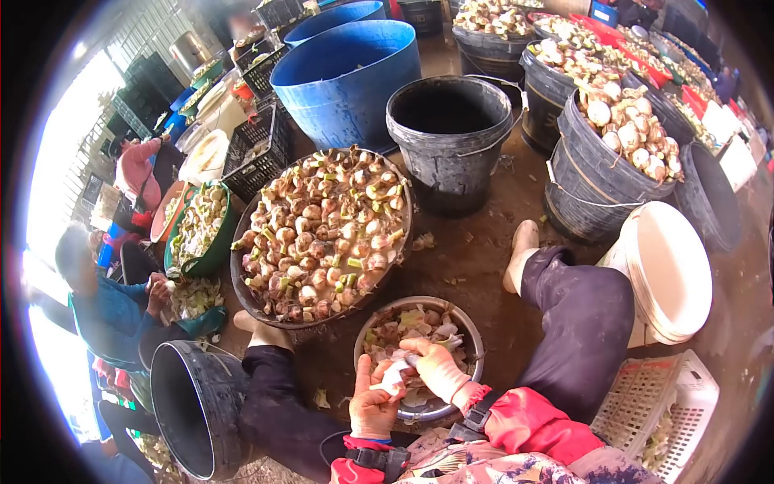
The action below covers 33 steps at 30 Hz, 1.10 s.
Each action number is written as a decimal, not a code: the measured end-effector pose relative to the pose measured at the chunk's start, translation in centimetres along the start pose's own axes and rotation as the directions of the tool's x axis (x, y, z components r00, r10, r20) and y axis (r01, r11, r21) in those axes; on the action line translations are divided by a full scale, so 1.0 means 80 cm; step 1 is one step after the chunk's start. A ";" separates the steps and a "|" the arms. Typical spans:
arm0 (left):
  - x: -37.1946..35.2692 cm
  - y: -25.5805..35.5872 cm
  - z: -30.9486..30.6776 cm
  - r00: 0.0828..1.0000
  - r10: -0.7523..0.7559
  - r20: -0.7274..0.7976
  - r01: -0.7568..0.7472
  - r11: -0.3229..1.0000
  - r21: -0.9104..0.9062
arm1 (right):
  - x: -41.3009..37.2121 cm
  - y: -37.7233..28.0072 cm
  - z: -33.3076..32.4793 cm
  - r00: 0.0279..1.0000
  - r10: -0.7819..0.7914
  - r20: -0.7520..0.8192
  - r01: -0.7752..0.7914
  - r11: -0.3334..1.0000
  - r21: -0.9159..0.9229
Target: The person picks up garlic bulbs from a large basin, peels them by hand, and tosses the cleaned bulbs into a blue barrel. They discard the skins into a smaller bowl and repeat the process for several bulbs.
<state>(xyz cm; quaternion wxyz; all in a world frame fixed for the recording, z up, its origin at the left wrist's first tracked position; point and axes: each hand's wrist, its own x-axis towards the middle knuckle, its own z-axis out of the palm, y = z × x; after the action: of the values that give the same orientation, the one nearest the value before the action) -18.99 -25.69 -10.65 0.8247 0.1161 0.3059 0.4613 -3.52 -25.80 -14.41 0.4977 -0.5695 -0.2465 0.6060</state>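
Over a metal basin point(476, 343) of peelings point(419, 323), my left hand point(372, 407) is closed around a pale, partly peeled bulb point(393, 379). My right hand point(439, 373) is closed on a small dark tool point(412, 360) that meets the bulb; its kind is mostly hidden by my fingers. Both hands wear pale coverings below red sleeves. Just beyond the basin, a wide dark tub point(242, 278) holds many brown-skinned bulbs point(322, 234) with green stem stubs, sitting in murky water.
An empty black bucket point(443, 161) and a large blue tub point(347, 97) stand ahead. Black buckets point(597, 185) heaped with bulbs are at right, near a white bucket point(637, 282) and a white crate point(693, 395). A tipped black bucket point(218, 411) lies left, near a co-worker point(121, 315).
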 end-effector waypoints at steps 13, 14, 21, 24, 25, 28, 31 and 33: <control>0.011 -0.008 -0.011 0.879 -0.419 -0.228 0.460 0.870 0.177 | 0.001 -0.010 0.002 0.973 -0.205 0.110 0.197 0.977 0.077; 0.003 -0.004 -0.005 0.899 -0.404 -0.170 0.435 0.868 0.241 | 0.009 -0.001 -0.003 0.976 -0.158 0.147 0.105 0.944 0.313; 0.011 0.002 -0.010 0.979 -0.132 -0.158 0.141 0.989 0.051 | 0.016 -0.007 -0.031 0.828 -0.560 -0.029 0.502 0.764 -0.405; 0.009 -0.001 -0.016 0.966 -0.116 -0.233 0.131 0.990 0.049 | -0.020 -0.048 -0.003 0.911 -0.322 0.257 0.379 0.899 -0.218; 0.009 -0.003 -0.014 0.961 -0.124 -0.248 0.137 0.990 0.033 | -0.024 -0.055 0.005 0.893 -0.316 0.321 0.399 0.886 -0.236; 0.005 -0.003 -0.008 0.975 -0.191 -0.110 0.199 0.978 0.065 | -0.026 -0.047 0.008 0.863 -0.353 0.362 0.443 0.873 -0.205; 0.005 -0.005 -0.009 0.966 -0.259 -0.019 0.257 0.944 0.208 | -0.022 -0.038 0.011 0.823 -0.448 0.351 0.556 0.764 -0.327; 0.004 -0.003 -0.006 0.954 -0.297 0.025 0.286 0.935 0.211 | -0.017 -0.029 0.012 0.836 -0.499 0.230 0.547 0.718 -0.431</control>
<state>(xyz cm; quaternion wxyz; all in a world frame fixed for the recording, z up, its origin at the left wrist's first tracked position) -18.97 -25.59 -11.24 0.8759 0.1668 0.3423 0.2964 -3.88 -25.85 -11.54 0.4788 -0.5513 -0.5631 0.3871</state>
